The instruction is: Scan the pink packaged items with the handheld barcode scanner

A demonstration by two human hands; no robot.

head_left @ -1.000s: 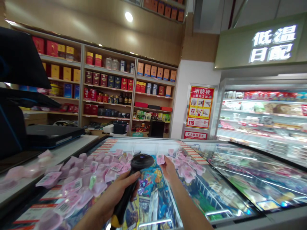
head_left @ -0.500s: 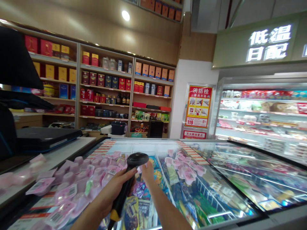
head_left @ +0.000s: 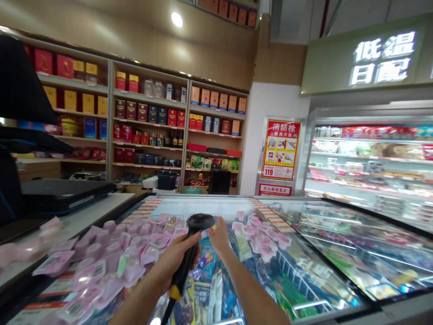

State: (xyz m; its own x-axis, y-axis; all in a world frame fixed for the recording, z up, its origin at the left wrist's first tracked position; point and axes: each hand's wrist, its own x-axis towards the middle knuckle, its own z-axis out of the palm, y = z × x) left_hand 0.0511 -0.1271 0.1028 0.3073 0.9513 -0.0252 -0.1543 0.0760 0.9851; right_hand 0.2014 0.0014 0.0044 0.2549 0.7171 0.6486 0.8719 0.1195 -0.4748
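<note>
My left hand (head_left: 175, 257) is wrapped round the handle of a black and yellow barcode scanner (head_left: 200, 221), its head up and its cable end down. Just right of the scanner head, my right hand (head_left: 219, 235) has its fingers closed together. A bit of pale pink shows beside its fingertips, apparently a small pink cup (head_left: 204, 233), mostly hidden by the scanner head. Left of my hands, a large pile of pink sealed cups (head_left: 111, 253) with barcode labels lies on the freezer's glass top. A smaller group of pink cups (head_left: 265, 239) lies to the right.
Below the glass of the chest freezer (head_left: 301, 280) are packets in wire baskets. A counter (head_left: 84, 216) on the left bears more pink cups and a black flat case (head_left: 64, 194). Shelves of boxes (head_left: 149, 113) stand behind, and a lit chiller (head_left: 372, 167) is at right.
Both hands have shifted a little to the right and slightly up, carrying the scanner with them. The piles of pink cups look much the same.
</note>
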